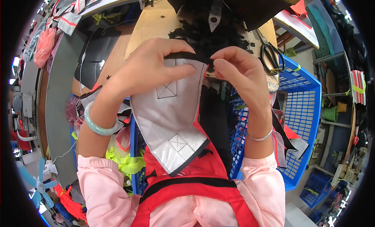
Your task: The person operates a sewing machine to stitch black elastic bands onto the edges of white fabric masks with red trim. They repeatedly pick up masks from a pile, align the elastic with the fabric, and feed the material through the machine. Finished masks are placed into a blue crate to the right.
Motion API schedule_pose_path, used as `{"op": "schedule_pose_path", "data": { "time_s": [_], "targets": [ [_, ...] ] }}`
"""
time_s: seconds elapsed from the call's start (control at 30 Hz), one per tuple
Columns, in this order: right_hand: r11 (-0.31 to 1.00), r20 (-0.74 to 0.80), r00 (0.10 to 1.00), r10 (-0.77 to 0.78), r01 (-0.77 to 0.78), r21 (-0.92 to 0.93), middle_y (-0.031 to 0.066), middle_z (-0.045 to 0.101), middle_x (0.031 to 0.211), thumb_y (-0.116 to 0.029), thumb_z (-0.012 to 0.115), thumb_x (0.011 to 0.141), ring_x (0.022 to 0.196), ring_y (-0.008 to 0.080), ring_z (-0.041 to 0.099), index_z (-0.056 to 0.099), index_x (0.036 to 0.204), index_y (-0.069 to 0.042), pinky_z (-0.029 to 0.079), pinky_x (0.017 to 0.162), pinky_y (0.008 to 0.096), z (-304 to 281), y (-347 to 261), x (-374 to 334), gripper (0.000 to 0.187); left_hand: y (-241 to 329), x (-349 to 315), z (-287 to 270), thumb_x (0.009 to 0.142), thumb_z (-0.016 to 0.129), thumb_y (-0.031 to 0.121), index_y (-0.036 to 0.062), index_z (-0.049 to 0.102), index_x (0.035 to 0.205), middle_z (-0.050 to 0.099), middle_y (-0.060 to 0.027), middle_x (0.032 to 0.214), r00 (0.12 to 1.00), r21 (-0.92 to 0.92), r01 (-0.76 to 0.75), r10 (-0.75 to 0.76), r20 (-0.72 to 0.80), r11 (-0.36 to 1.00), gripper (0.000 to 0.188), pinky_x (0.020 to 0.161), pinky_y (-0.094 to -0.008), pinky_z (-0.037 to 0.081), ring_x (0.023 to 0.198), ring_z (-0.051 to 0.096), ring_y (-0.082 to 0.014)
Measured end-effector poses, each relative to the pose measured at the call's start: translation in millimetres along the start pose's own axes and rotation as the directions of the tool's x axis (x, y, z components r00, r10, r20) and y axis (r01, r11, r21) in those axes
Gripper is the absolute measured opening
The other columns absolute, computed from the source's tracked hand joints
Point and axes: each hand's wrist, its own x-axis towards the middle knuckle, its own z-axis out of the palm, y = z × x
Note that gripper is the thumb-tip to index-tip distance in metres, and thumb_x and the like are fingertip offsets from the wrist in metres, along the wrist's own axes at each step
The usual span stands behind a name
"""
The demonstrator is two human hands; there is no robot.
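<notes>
A silvery-grey sewn fabric panel (160, 110) hangs in front of my red apron (207, 162). It has black binding on its top and bottom edges, red along the right edge, and stitched boxes with crosses. My left hand (156, 67) is closed on its upper edge, thumb on the grey face and fingers behind. At the upper right corner my right hand (240, 72) pinches the end of the black binding between thumb and fingers. Part of the panel's top is hidden by my left hand.
Black fabric scraps (230, 37) lie on the wooden table (152, 24) beneath a pointed metal piece (214, 18). Black-handled scissors (269, 55) rest at the table's right edge. A blue plastic basket (300, 106) with fabric pieces stands right. Yellow-green cloth (125, 160) lies low on the left.
</notes>
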Motion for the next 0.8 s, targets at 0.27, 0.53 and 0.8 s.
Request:
{"op": "schedule_pose_path", "data": {
  "time_s": [0.27,0.53,0.8],
  "targets": [
    [0.998,-0.074,0.997,0.036,-0.040,-0.045,-0.0041,0.054,0.072,-0.016,0.063,0.088,0.066,0.0031,0.047,0.062,0.088,-0.001,0.038,0.058,0.0188,-11,22,27,0.016,-10,31,-7,0.082,0.070,0.025,-0.0043,0.064,0.099,0.063,-0.0007,0.078,0.974,-0.089,0.201,-0.190,0.120,0.975,0.034,0.067,-0.0198,0.045,0.072,0.054,-0.0043],
    [0.983,-0.119,0.987,0.108,-0.089,0.159,0.0018,0.053,0.075,-0.018,0.060,0.087,0.067,0.0105,0.050,0.059,0.089,-0.001,0.040,0.062,0.0231,-14,38,47,0.017,-45,61,-10,0.086,0.066,0.032,-0.0027,0.063,0.105,0.063,-0.0007,0.087,0.930,-0.194,0.307,-0.251,0.267,0.932,0.040,0.069,-0.0201,0.045,0.076,0.055,-0.0054],
    [0.883,-0.031,0.988,0.149,-0.119,0.454,-0.0001,0.051,0.071,-0.017,0.058,0.085,0.063,0.0098,0.048,0.057,0.080,-0.005,0.040,0.061,0.0233,-12,38,53,0.013,-46,64,-10,0.088,0.064,0.025,-0.0011,0.064,0.100,0.062,0.0014,0.082,0.932,-0.378,0.334,-0.243,0.268,0.863,0.029,0.066,-0.0190,0.046,0.071,0.055,-0.0034]
  ]
}}
